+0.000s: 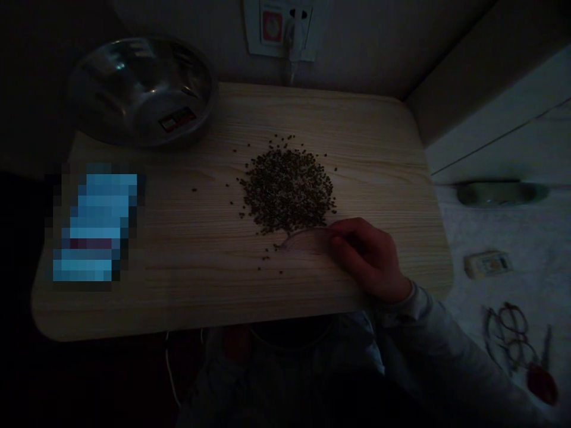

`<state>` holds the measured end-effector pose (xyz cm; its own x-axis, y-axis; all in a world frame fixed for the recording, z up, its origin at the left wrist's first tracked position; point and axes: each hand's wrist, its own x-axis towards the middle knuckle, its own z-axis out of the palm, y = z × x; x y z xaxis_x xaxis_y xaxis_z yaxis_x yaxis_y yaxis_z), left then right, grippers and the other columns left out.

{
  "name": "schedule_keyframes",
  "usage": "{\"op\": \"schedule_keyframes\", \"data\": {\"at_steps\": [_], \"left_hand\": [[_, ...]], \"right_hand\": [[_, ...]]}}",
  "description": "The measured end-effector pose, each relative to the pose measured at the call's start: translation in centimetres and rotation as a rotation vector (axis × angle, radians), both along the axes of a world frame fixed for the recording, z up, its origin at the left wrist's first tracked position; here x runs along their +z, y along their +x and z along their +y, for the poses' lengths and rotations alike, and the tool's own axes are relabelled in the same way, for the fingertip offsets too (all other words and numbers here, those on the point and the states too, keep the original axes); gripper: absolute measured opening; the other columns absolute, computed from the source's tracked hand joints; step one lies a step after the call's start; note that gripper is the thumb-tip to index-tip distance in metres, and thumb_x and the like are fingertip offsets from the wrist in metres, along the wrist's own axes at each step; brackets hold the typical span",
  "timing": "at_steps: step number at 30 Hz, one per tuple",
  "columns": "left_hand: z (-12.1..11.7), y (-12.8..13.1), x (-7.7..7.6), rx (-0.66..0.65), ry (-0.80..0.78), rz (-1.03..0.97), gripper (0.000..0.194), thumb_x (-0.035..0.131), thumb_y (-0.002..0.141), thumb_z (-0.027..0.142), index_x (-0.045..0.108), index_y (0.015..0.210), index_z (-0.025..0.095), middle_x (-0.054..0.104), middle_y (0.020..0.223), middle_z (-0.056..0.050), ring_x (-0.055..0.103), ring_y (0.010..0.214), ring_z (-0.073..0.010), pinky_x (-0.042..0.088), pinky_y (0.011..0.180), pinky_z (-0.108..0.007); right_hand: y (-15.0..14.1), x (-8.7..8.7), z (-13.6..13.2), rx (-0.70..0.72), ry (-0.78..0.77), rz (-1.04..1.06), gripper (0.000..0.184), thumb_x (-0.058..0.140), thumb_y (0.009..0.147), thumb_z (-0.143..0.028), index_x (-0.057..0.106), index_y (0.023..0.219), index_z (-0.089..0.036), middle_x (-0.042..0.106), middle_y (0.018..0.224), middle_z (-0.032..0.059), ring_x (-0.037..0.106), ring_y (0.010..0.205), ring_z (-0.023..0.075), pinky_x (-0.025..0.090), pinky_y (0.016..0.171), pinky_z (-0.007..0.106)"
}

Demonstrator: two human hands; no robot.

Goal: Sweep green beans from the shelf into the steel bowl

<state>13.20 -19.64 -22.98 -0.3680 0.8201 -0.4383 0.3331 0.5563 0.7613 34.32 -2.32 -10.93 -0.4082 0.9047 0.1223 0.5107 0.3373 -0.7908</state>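
Dark and pale grains (pixel 288 187) are heaped in a roughly round, loose pile, some scattered apart; a thin see-through piece (pixel 310 239) is held at their near edge.

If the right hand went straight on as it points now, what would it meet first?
Most likely the pile of dark grains, at its near right edge, just ahead of the right hand; dim light leaves height unclear.

Grains (pixel 289 189) dark brown, white-flecked; tabletop (pixel 187 238) pale, wood-grained; bowl (pixel 143 92) silver; sleeve (pixel 439 333) grey
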Motion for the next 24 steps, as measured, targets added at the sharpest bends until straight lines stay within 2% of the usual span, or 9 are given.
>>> {"op": "schedule_keyframes", "data": {"at_steps": [10,18,24], "left_hand": [[-0.07,0.35,0.47,-0.015,0.024,0.027,0.034,0.052,0.082,0.033,0.052,0.113,0.020,0.052,0.119,-0.008,0.053,0.102,-0.0220,0.046,0.084,-0.043],[0.19,0.44,0.48,-0.013,0.008,0.010,0.030,0.051,0.083,0.031,0.053,0.110,0.022,0.054,0.117,-0.008,0.054,0.099,-0.0203,0.047,0.081,-0.041],[0.21,0.46,0.34,0.030,-0.002,-0.004,0.034,0.052,0.082,0.033,0.052,0.113,0.019,0.053,0.117,-0.008,0.054,0.099,-0.0218,0.047,0.081,-0.041]], "right_hand": [[-0.21,0.13,0.10,0.019,0.015,-0.019,0.018,0.050,0.080,-0.030,0.059,0.092,-0.020,0.063,0.074,0.0027,0.057,0.063,0.0150,0.047,0.058,0.027],[-0.08,-0.13,-0.08,-0.108,0.050,-0.016,0.018,0.049,0.080,-0.030,0.059,0.091,-0.020,0.062,0.075,0.0023,0.056,0.065,0.0147,0.047,0.058,0.027],[0.06,-0.67,-0.20,-0.182,0.059,0.028,0.016,0.049,0.081,-0.029,0.058,0.092,-0.021,0.062,0.076,0.0025,0.056,0.067,0.0149,0.047,0.058,0.027]]}}
